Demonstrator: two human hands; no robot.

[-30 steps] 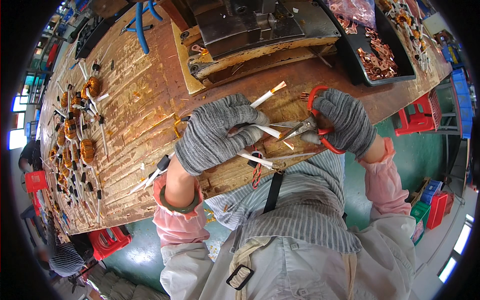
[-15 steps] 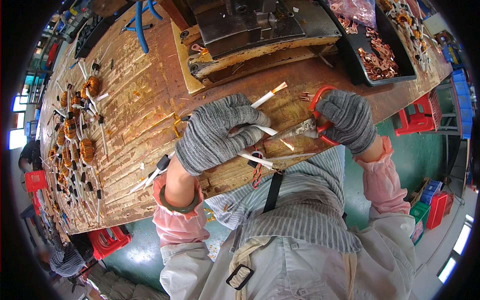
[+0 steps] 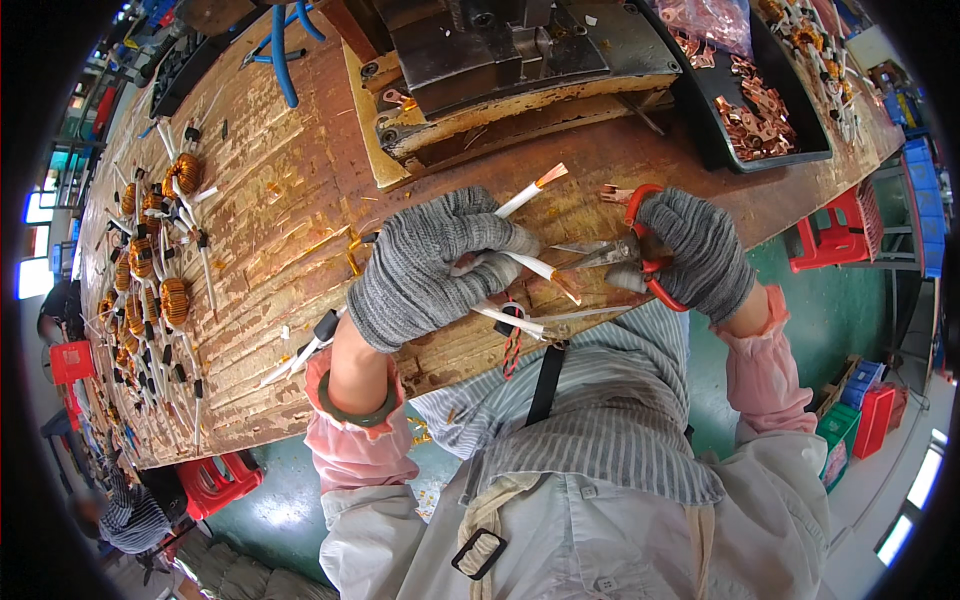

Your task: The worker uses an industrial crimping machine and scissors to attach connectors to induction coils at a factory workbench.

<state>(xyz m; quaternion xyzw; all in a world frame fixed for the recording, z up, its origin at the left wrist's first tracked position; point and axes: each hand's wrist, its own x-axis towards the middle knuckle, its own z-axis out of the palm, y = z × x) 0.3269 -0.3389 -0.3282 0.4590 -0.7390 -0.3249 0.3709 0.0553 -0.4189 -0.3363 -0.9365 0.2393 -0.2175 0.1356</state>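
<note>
My left hand (image 3: 425, 265), in a grey knit glove, is closed around white cables (image 3: 530, 265) above the near part of the bench. Two cable ends with bare copper strands stick out past its fingers, one pointing up and right, the other down and right. Lower white ends and a red-black twisted wire (image 3: 513, 350) hang beneath the hand. My right hand (image 3: 695, 250), also gloved, grips red-handled scissors (image 3: 648, 235). Their blades (image 3: 590, 252) stand apart beside the lower stripped end. What lies inside my left fist is hidden.
A heavy metal press (image 3: 510, 70) stands behind my hands. To its right sits a black tray (image 3: 770, 160) of copper lugs (image 3: 755, 115). Several copper-wound coils (image 3: 173, 300) with white leads lie at the left. Blue cables (image 3: 283, 60) hang at the back.
The scissor blades have parted and moved slightly right, off the lower cable. Its end now shows more bare copper. My left hand has hardly moved.
</note>
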